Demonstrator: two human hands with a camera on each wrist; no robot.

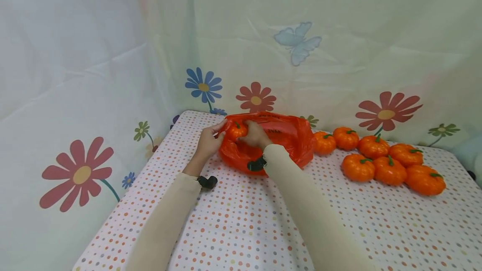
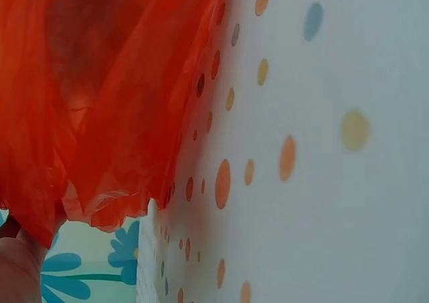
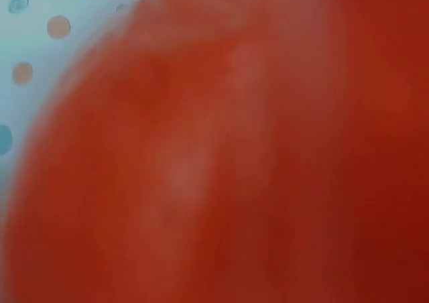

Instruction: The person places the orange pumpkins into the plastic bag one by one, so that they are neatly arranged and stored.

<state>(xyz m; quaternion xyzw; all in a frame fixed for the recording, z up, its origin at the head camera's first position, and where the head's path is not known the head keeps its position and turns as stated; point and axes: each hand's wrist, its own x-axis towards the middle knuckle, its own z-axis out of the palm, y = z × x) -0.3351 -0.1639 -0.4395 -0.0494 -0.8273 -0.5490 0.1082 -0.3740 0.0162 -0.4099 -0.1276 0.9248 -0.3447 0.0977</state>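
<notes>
Dotted cloth (image 1: 233,221) lies before you: your left hand (image 1: 208,142) pinches the red bag (image 1: 306,141) by its rim, apparently to hold its mouth spread, while your right hand (image 1: 257,135) grips a pumpkin (image 1: 237,131) in the mouth's left side, fingers partly hidden.

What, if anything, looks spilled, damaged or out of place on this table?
Nothing stands out. The red bag is crumpled, as thin plastic often is; the left hand holds its edge, the right hand a pumpkin at its mouth. Seven other pumpkins sit grouped on the table.
</notes>
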